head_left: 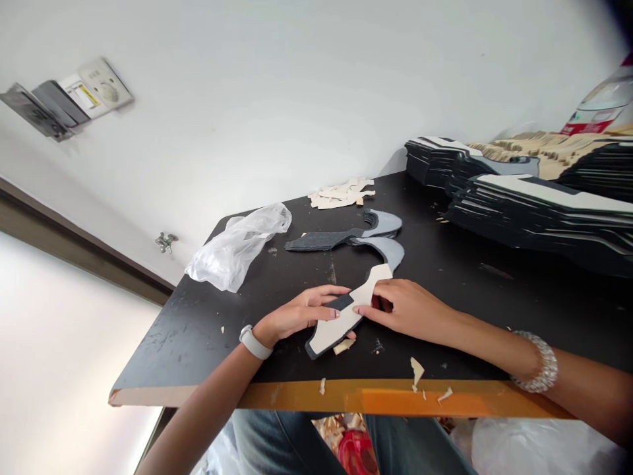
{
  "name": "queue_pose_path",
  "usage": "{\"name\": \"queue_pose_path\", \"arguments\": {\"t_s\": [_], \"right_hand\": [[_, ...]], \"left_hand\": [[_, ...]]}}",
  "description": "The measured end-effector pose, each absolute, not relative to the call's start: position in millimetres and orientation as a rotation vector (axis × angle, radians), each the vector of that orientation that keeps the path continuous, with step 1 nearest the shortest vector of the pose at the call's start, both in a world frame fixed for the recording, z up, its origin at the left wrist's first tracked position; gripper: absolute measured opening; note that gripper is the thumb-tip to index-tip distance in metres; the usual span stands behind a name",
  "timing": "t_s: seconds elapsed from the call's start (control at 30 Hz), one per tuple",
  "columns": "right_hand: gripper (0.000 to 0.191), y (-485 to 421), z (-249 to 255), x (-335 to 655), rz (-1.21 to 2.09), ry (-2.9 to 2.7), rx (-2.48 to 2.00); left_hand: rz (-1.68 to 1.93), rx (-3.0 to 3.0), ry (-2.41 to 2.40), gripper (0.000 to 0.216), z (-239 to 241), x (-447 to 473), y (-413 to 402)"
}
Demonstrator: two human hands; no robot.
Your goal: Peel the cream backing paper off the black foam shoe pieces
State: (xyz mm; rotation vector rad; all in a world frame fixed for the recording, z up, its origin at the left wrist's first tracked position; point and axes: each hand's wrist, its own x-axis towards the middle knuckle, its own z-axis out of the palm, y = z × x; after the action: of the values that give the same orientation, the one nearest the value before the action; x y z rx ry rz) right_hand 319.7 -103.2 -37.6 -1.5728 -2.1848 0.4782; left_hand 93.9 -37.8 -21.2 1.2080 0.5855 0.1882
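Observation:
A curved shoe-upper-like piece (341,330), dark at the edges with a cream backing layer, is held at a slant above the table near its front edge. My left hand (309,309) grips its left part, thumb on the cream face and fingers partly hidden underneath. My right hand (395,302) pinches its upper right side, the thumb on the cream face and the other fingers curled. Just beyond lies a small stack of similar grey pieces (324,240) with light grey curved ends. A cream scrap (345,345) lies below the held piece.
Tall stacks of dark pieces with cream tops (534,214) stand at the right. Cream strips (342,194) lie by the wall, and a crumpled plastic bag (242,244) sits at the left. Torn scraps (417,371) dot the taped front edge (341,398). A bottle (601,102) stands behind.

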Motion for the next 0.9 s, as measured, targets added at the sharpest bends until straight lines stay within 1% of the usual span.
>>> {"name": "queue_pose_path", "arguments": {"t_s": [0.13, 0.3, 0.47, 0.63, 0.8, 0.9], "right_hand": [[0.039, -108, -38, 314, 0.461, -2.226, -1.565], [0.041, -106, -37, 315, 0.438, -2.166, -1.605], [0.037, -104, -40, 318, 0.55, -2.139, -1.485], [0.034, -106, -39, 317, 0.582, -2.148, -1.493], [0.034, -107, -39, 317, 0.551, -2.195, -1.533], [0.036, -107, -39, 316, 0.48, -2.22, -1.607]], "left_hand": [[0.212, 1.359, 0.691, 0.055, -22, 101, -44], [0.234, 1.328, 0.693, 0.064, -24, 102, -47], [0.221, 1.32, 0.685, 0.062, -23, 102, -47], [0.22, 1.317, 0.701, 0.06, -18, 102, -49], [0.235, 1.384, 0.717, 0.055, -18, 102, -50], [0.216, 1.368, 0.692, 0.057, -22, 101, -49]]}}
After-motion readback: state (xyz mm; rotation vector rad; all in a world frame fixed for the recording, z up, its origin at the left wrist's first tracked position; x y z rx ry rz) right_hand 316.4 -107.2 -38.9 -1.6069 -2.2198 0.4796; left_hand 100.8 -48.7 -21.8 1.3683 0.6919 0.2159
